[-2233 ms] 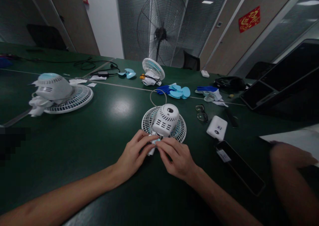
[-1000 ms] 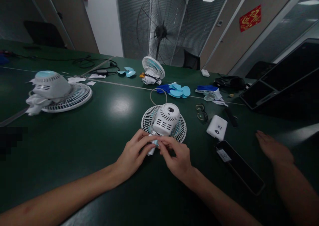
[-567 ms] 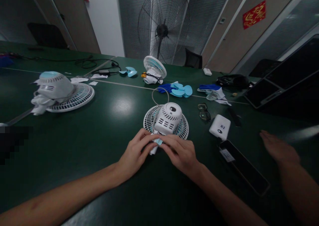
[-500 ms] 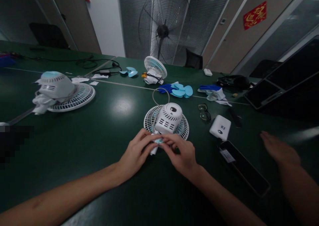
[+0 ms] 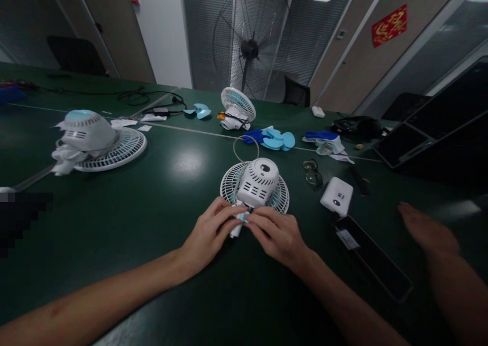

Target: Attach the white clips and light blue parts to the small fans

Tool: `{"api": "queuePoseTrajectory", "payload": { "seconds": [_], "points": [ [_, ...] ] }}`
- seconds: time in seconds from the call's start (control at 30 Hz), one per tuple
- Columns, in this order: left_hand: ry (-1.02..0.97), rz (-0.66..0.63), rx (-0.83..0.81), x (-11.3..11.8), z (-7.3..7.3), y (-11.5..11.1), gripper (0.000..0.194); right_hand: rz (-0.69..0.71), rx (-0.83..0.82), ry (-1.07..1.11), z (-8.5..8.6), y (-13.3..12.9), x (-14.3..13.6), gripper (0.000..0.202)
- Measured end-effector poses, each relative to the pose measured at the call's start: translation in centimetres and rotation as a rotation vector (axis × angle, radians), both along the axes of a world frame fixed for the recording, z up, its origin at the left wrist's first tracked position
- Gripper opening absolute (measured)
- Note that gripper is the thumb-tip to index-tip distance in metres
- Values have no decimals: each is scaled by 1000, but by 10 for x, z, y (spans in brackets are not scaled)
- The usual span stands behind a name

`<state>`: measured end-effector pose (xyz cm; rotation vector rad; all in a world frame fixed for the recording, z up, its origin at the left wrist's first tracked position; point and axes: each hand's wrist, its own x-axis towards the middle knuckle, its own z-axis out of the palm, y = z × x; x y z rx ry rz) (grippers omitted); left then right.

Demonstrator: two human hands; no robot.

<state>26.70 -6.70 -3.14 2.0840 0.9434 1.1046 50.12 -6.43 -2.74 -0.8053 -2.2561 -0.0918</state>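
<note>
A small white fan (image 5: 259, 181) lies grille-down on the green table, its rounded motor housing facing up. At its near end, my left hand (image 5: 209, 231) pinches a small light-blue part (image 5: 242, 216) between thumb and fingers. From the right, my right hand (image 5: 280, 234) closes its fingertips on the same blue part, beside the fan's white base piece (image 5: 236, 230). The fingertips partly hide the blue part and the joint around it. A thin pale cable (image 5: 235, 148) loops behind the fan.
Another white fan (image 5: 91, 137) lies at left, a third (image 5: 237, 109) at the back. Blue blades (image 5: 278, 139), glasses (image 5: 312, 172), a white box (image 5: 337, 196) and a black phone-like slab (image 5: 373, 257) lie about. Another person's hand (image 5: 429, 226) rests at the right edge.
My right hand's fingers have shifted slightly right and straightened a little, showing more of the blue part. My left hand stays nearly in place.
</note>
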Motion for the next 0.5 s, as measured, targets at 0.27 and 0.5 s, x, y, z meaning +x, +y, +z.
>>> {"api": "queuePoseTrajectory", "payload": {
  "seconds": [0.27,0.5],
  "points": [
    [-4,9,-7,0,-3,1,33,-154,-22,79,2,-8,-17,7],
    [0,4,-1,-2,-3,0,33,-217,-131,100,7,-11,-26,27]
  ]
}}
